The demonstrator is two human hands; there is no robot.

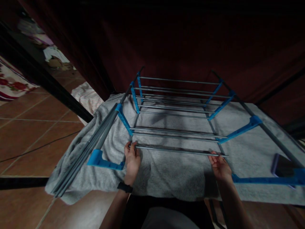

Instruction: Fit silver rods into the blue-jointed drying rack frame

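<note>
A thin grey metal rod lies level across the near part of a rack frame. My left hand grips its left end between thumb and fingers. Near the rod's right end, my right hand holds it from below with bent fingers. The frame has blue plastic brackets on grey side tubes, and several crossbars span between them farther back. Closest to me are a left blue bracket and a right blue bracket, with no crossbar seen joining them.
Grey cloth covers the surface under the rack. Several loose grey tubes lie along its left side. A dark phone-like object rests at the right. Dark red fabric hangs behind, and tiled floor shows at left.
</note>
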